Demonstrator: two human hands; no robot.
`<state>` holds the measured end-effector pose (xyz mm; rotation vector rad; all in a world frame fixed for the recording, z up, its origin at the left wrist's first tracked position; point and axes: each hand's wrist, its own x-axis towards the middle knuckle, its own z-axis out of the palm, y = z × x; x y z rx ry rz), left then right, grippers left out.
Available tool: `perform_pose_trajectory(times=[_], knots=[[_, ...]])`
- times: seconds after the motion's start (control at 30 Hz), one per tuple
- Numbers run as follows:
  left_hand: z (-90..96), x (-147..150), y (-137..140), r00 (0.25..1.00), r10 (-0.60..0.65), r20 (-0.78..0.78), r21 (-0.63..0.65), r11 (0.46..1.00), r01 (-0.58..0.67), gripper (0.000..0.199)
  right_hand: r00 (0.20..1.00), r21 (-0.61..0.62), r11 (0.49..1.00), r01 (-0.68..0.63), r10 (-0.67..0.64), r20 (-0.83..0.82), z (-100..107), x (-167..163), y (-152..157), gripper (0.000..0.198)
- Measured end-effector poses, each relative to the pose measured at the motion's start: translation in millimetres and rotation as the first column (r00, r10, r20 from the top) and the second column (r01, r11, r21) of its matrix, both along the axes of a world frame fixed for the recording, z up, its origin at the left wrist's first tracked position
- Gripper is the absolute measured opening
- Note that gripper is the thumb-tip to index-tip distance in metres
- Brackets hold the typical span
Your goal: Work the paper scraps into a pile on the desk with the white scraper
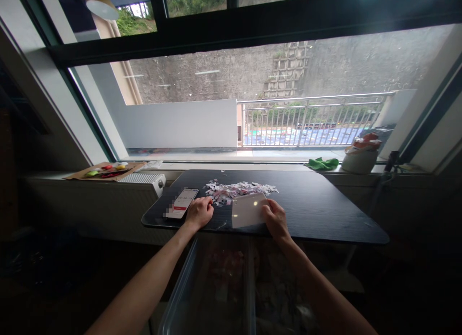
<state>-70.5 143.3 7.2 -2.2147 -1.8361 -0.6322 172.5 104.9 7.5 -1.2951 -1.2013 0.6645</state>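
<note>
A heap of small torn or cut paper scraps (243, 189) lies on the dark table (310, 200). My right hand (276, 219) grips the right edge of a pale, glossy rectangular card (249, 211), thumb on its face. The card is tilted in front of the heap and covers part of it. Close to the phone (180, 205), my left hand (199, 212) rests by the table's near edge with its fingers curled in. Whatever those fingers might hold is hidden. The phone lies face up with figures on its screen, left of the heap.
Below the table's near edge stand clear plastic bins (205, 287) with contents too dark to make out. A radiator (144, 183) adjoins the table at left. The windowsill holds a cardboard piece (104, 171) with colourful items, a green cloth (322, 164) and a pale container (359, 160).
</note>
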Motion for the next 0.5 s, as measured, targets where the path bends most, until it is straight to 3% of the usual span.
perform_pose_trajectory(times=[0.27,0.5], knots=[[-1.3,-0.5,1.2,1.0,0.002,0.0,0.004,1.0,-0.002,0.017,0.995,0.028,0.995,-0.099,0.099,0.004,1.4,-0.3,-2.0,0.03],[-0.9,-1.0,0.5,1.0,-0.007,0.01,-0.006,1.0,0.007,0.018,0.999,0.038,0.998,-0.051,0.051,-0.01,-2.9,0.2,2.6,0.033]])
